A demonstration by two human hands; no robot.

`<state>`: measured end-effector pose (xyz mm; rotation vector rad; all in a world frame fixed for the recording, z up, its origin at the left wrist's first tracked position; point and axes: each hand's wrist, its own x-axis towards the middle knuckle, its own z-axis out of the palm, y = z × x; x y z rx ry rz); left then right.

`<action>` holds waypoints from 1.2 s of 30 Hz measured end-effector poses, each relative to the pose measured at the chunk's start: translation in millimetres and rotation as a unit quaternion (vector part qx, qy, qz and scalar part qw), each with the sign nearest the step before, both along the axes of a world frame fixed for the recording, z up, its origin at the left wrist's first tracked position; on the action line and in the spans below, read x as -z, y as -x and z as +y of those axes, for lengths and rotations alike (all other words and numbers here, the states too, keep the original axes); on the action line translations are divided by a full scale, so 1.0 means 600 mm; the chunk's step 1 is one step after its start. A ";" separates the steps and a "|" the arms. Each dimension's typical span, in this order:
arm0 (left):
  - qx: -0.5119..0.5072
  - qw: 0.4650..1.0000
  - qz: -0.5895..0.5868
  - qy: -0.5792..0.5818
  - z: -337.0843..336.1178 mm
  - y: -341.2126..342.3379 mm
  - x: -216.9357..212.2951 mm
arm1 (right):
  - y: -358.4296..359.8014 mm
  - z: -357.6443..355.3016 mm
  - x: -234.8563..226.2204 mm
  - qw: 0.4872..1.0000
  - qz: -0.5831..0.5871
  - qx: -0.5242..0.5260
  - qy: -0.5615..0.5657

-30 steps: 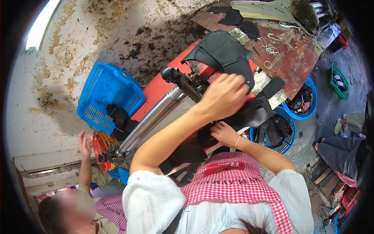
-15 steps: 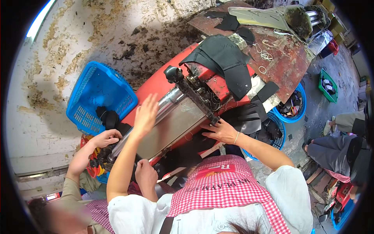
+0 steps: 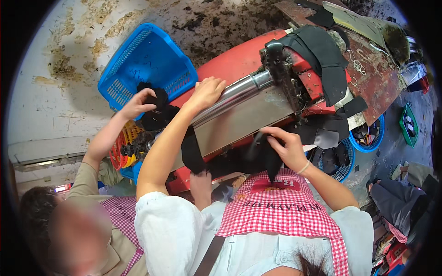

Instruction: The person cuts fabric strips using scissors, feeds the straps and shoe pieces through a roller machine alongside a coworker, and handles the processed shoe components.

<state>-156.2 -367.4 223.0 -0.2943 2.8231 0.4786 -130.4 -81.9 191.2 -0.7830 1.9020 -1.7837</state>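
My left hand lies over the shiny metal roller of a red machine, fingers laid toward the red cover and nothing seen in them. Near the front edge of the machine's pale flat plate, my right hand is closed in a pinch on a black fabric piece, which is blurred. More dark fabric lies below it, along the machine's front. To the left, a co-worker's hand is beside black pieces; their other hand is by a black strip on the plate.
A blue basket stands behind the machine. Black panels drape over its right end, beside a worn red-brown table. Round blue baskets with scraps stand on the floor at right. Another person's legs show farther right.
The view has shifted, and the machine sits farther right. My left hand has lowered onto the machine; my right hand now pinches black fabric. A black strip now lies on the plate by the co-worker's hand.
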 end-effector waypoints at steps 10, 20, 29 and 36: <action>-0.006 0.990 -0.050 -0.129 -0.011 -0.009 -0.004 | -0.024 -0.099 0.039 0.994 -0.098 0.048 0.025; -0.047 0.957 0.123 -0.257 -0.070 0.010 -0.066 | -0.069 0.038 0.130 0.983 0.092 -0.100 -0.126; -0.047 0.972 0.213 -0.088 -0.118 0.055 -0.223 | 0.032 0.016 0.207 0.828 0.455 0.014 -0.326; 0.212 0.929 0.074 0.293 0.075 -0.320 -0.036 | -0.008 0.057 0.078 0.945 0.261 -0.167 -0.101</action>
